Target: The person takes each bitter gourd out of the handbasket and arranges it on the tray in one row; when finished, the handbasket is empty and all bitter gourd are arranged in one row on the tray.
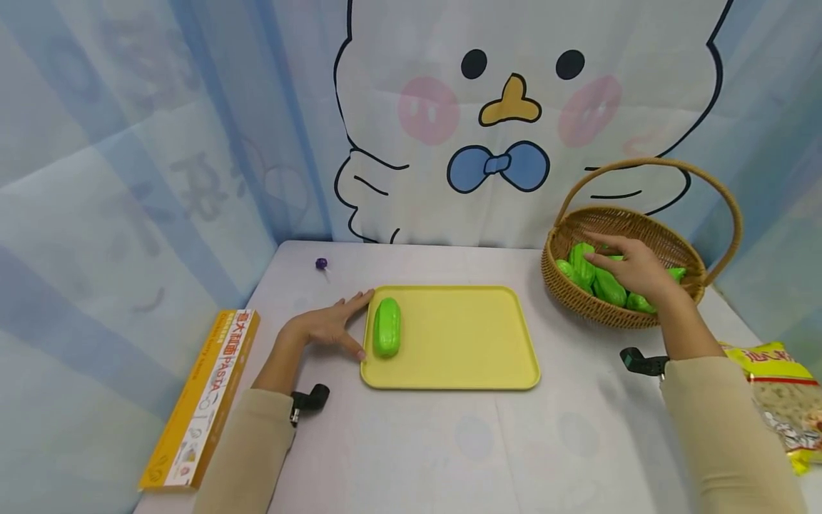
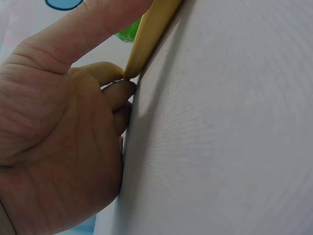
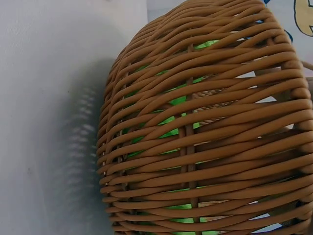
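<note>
A glossy green oblong toy vegetable [image 1: 387, 328] lies lengthwise along the left side of a yellow tray [image 1: 459, 339]. My left hand [image 1: 330, 327] rests at the tray's left edge, thumb by the near corner and fingers spread toward the far corner; in the left wrist view the hand's side is down on the table beside the tray rim [image 2: 154, 36]. Over the wicker basket [image 1: 597, 308] my right hand [image 1: 636, 270] reaches in with extended fingers, above several green toy vegetables [image 1: 606, 287]. Basket weave [image 3: 205, 122] hides most of that hand in the right wrist view.
A yellow pasta box [image 1: 202, 400] lies at the left edge of the table. Behind the tray is a small purple lollipop [image 1: 322, 264]. A yellow-topped food bag [image 1: 780, 392] lies at the right, near my sleeve. The basket's tall handle [image 1: 732, 207] arches over its opening.
</note>
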{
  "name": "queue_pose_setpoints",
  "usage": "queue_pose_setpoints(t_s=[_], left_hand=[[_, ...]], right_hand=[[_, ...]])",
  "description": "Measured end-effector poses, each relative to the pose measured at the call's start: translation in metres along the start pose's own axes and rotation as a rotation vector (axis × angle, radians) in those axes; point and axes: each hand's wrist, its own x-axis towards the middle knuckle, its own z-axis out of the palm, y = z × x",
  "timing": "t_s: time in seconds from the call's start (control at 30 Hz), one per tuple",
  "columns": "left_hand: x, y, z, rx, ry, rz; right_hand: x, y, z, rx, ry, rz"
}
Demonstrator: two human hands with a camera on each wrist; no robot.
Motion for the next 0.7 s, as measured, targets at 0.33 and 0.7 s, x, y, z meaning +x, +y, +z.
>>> queue_pose_setpoints(t_s=[0.33, 0.7], left_hand=[[-0.001, 0.001, 0.0, -0.011, -0.001, 0.006], [-0.001, 0.001, 0.0, -0.011, 0.002, 0.008]], right_hand=[[0.008, 0.007, 0.004, 0.062, -0.139, 0.01], [0.012, 0.009, 0.009, 0.084, -0.21, -0.006]])
